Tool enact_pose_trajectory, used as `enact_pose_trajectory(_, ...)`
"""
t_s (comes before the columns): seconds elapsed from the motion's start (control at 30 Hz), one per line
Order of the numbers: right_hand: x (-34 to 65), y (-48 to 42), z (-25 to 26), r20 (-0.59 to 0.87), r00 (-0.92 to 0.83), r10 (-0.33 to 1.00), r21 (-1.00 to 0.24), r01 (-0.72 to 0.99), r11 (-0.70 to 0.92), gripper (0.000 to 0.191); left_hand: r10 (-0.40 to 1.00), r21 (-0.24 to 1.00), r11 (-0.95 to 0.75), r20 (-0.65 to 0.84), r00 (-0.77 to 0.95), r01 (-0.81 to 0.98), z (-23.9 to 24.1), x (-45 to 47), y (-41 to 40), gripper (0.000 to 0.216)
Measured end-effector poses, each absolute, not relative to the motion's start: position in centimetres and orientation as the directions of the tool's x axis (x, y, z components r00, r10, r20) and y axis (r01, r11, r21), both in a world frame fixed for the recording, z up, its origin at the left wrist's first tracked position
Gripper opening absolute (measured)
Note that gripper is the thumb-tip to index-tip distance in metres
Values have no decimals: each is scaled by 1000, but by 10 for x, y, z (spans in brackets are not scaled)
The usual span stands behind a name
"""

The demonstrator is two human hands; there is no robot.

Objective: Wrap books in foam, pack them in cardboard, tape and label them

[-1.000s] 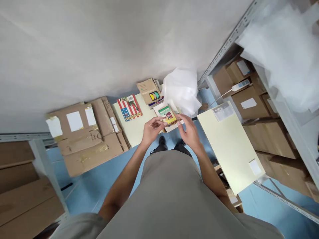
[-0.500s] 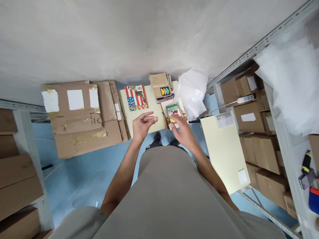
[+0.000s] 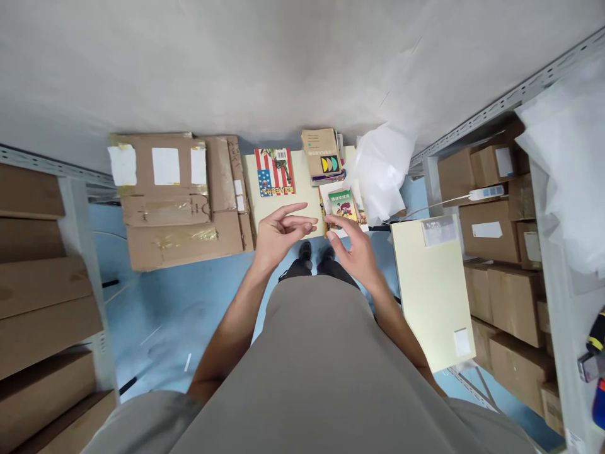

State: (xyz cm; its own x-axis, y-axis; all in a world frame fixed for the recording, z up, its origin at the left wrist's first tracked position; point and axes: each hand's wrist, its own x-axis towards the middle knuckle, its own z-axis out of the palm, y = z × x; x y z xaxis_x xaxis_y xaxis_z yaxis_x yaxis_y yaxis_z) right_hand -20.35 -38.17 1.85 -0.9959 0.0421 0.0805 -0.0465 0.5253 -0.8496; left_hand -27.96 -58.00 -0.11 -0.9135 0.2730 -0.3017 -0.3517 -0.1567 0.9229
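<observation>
small green booklet [image 3: 343, 205], face up

You have bare tabletop [image 3: 306, 189] between the flag book [image 3: 274, 171] and green booklet [image 3: 343, 205]; the plastic bag [image 3: 382, 170] crowds the right.

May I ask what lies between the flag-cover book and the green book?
Just bare cream tabletop separates the flag-cover book from the green book, in the head view.
</observation>
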Motion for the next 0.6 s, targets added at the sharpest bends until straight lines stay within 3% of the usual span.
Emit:
enact_pose_trajectory(0.47,-182,-337,44,111,-994,-2,-956,-107,275,33,182,961,-40,-262,-948,-273,33,-237,-543,59)
enact_pose_trajectory(0.6,-179,-336,40,78,-997,5,-970,-74,232,32,166,945,-54,-309,-937,-321,33,-227,-542,54)
